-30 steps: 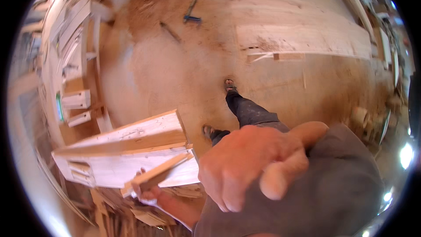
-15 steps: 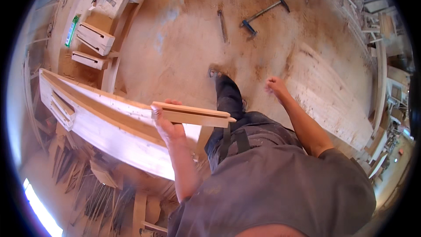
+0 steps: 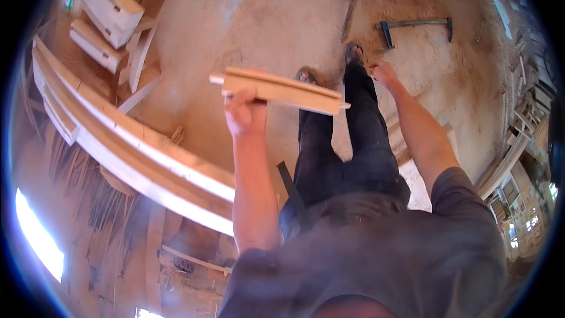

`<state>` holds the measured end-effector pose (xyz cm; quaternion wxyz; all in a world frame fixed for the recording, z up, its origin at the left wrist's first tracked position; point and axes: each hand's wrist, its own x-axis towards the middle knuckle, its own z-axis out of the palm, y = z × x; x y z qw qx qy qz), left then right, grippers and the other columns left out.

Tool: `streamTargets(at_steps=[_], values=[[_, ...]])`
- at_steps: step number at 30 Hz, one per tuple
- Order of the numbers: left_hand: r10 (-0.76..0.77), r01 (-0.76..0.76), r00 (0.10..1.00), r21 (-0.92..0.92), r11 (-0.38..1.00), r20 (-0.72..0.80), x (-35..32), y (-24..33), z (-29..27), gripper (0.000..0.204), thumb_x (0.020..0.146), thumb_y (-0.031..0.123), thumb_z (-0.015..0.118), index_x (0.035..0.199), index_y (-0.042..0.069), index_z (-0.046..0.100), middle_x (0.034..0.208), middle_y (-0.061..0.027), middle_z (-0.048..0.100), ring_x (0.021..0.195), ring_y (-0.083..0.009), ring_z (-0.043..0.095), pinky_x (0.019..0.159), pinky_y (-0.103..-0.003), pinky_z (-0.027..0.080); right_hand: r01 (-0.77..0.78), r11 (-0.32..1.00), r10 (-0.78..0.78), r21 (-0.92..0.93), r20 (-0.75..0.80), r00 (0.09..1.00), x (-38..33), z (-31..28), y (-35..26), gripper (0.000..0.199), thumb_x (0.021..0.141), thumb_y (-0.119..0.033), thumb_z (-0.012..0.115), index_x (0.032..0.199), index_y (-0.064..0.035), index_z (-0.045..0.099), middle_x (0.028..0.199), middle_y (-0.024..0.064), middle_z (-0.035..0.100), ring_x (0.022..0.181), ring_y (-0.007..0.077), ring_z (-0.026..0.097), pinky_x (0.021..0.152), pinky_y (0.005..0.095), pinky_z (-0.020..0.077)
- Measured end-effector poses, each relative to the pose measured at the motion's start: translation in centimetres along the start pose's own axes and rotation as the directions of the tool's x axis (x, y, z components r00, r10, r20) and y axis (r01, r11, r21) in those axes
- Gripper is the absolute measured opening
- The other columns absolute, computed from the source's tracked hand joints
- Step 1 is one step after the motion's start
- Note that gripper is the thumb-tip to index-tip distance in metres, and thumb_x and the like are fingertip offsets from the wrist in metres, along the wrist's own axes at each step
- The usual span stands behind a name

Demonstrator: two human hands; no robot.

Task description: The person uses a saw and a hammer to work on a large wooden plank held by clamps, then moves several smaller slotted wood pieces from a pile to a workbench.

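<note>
My left hand [image 3: 246,115] is closed around a short wooden rail [image 3: 288,93], held level in front of my legs. The rail is pale, with a groove or step along its length and narrow tongues at both ends. The hand covers part of its left end. Out to the right, my right hand [image 3: 385,75] hangs over the floor with its fingers curled, and nothing shows in it. Its image is slightly blurred.
Long planks [image 3: 147,153] stretch along my left. Beyond them, thick mortised wooden blocks [image 3: 109,9] rest on a bench. A bar clamp [image 3: 418,23] and a long-handled hammer-like tool [image 3: 351,15] lie on the dusty floor ahead. Timber [image 3: 500,165] lines the right side.
My left hand has carried the rail forward, away from the planks. My right hand has swung forward. The view has shifted, and both feet now show ahead of me.
</note>
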<state>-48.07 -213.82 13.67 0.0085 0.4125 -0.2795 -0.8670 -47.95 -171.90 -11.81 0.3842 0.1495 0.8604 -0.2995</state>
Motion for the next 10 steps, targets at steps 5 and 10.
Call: streamTargets(at_steps=[5, 10], values=[[0.177, -0.092, 0.945, 0.297, 0.951, -0.273, 3.5, -5.7, -9.4, 0.057, 0.087, -0.006, 0.060, 0.141, -0.002, 0.044, 0.131, -0.0166, 0.057, 0.124, -0.0351, 0.053, 0.110, -0.054, 0.039, 0.199, 0.972, -0.197, -0.128, 0.028, 0.980, 13.6, 5.1, 1.1, 0.039, 0.082, -0.030, 0.067, 0.115, -0.0097, 0.069, 0.107, 0.0231, 0.069, 0.105, 0.0376, 0.066, 0.091, 0.0452, 0.0507], [0.148, -0.055, 0.840, 0.190, 0.980, -0.523, 5.4, -10.4, -13.4, 0.070, 0.092, 0.006, 0.065, 0.153, 0.008, 0.028, 0.142, -0.0195, 0.050, 0.129, -0.0338, 0.050, 0.113, -0.056, 0.037, -0.069, 0.931, 0.105, -0.358, 0.084, 0.991, 25.3, 9.7, -1.2, 0.054, 0.084, -0.027, 0.064, 0.136, -0.0156, 0.059, 0.137, 0.0249, 0.055, 0.114, 0.0388, 0.063, 0.098, 0.0426, 0.0506]])
